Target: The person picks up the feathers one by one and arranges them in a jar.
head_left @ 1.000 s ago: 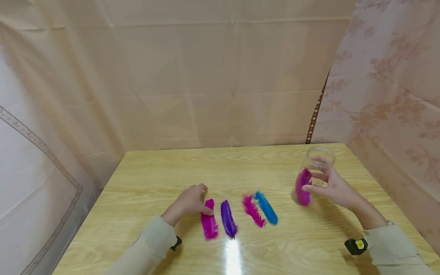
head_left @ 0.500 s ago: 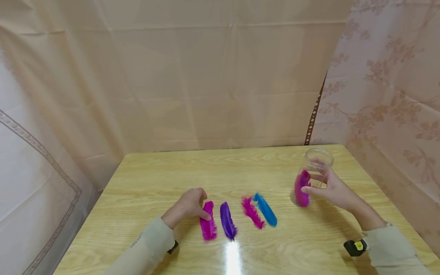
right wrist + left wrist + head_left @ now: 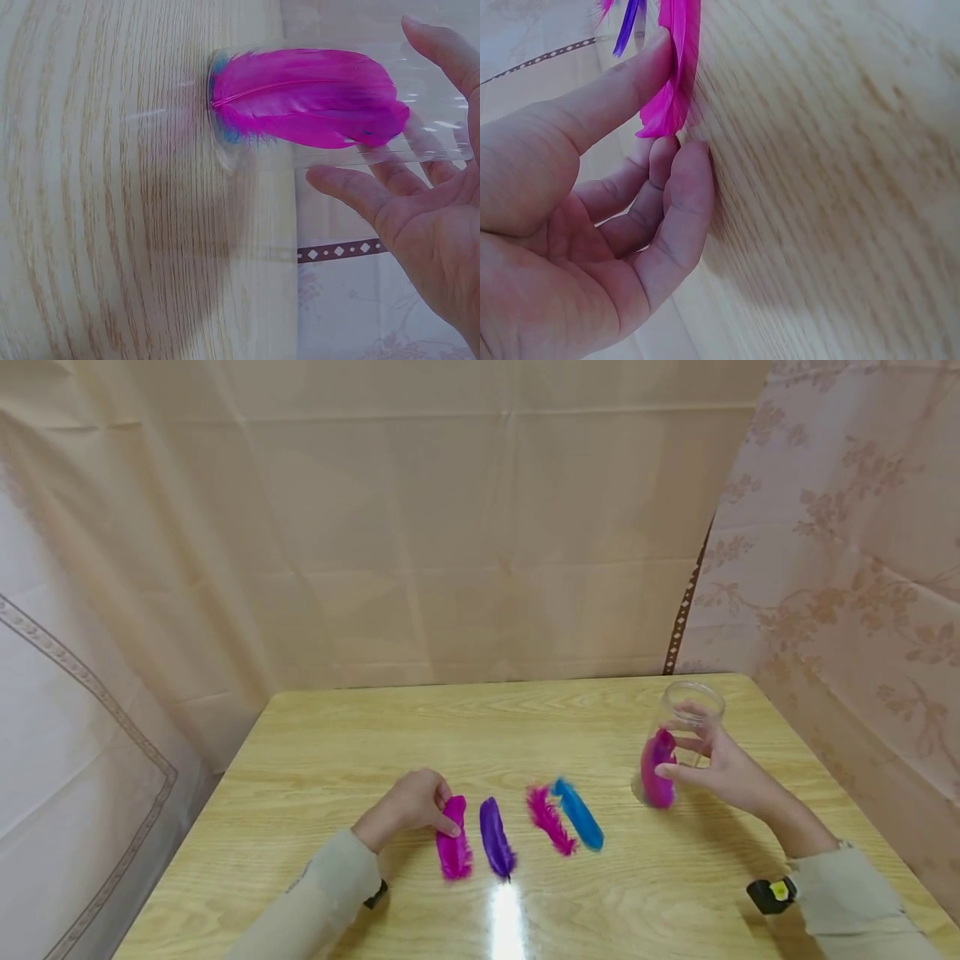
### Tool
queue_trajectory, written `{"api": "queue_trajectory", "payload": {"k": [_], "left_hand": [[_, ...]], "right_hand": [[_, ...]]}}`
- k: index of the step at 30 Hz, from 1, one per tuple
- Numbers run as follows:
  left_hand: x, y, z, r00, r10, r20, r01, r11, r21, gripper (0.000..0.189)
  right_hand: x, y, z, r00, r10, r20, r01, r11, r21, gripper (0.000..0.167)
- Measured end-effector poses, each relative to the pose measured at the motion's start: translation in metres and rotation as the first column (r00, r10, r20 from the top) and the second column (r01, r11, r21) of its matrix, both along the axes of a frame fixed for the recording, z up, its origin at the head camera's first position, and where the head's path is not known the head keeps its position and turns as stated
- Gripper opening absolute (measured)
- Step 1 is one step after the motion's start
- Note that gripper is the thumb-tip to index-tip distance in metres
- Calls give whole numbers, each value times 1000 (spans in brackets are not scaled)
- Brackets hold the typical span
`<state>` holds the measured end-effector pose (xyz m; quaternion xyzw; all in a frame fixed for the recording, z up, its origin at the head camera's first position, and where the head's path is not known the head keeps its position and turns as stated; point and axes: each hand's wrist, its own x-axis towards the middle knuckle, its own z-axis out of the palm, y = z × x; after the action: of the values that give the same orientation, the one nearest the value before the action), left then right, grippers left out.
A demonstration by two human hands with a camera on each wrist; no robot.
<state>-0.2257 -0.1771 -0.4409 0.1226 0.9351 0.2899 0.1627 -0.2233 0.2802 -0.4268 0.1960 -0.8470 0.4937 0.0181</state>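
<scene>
My left hand (image 3: pixel 412 802) is at a magenta feather (image 3: pixel 453 852) lying on the table. In the left wrist view the thumb presses on this feather (image 3: pixel 679 67), and the curled fingers meet its end close to the wood. My right hand (image 3: pixel 723 772) grips a clear cylindrical jar (image 3: pixel 693 693) that stands upright at the right, thumb on one side and fingers round the other. Inside the jar, the right wrist view shows a broad magenta feather (image 3: pixel 315 97) with bits of blue (image 3: pixel 229 135) at the bottom.
Between the hands lie a purple feather (image 3: pixel 497 839), a fluffy pink feather (image 3: pixel 551 822) and a blue feather (image 3: pixel 581 817) on the wooden table (image 3: pixel 360 727). Beige cloth (image 3: pixel 412 527) hangs behind the table, and flowered cloth (image 3: pixel 847 568) at the right.
The left hand's fingers have curled in toward the end of the magenta feather, the thumb staying on it. The right hand and the jar have stayed in place.
</scene>
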Motion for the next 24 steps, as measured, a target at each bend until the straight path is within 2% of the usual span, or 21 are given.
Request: {"api": "queue_trajectory", "payload": {"k": [8,18,24], "left_hand": [[-2,-1,-5,1000,-29,-1,29,999,21,32],[2,-2,-4,998,-16,53,12,998,65,29],[1,-3,-4,998,-54,36,51,996,77,28]], "right_hand": [[0,1,-1,1000,-8,1,8,1000,16,88],[0,0,0,1000,-12,-9,12,1000,8,89],[1,0,1,1000,-13,-18,13,1000,16,88]]}}
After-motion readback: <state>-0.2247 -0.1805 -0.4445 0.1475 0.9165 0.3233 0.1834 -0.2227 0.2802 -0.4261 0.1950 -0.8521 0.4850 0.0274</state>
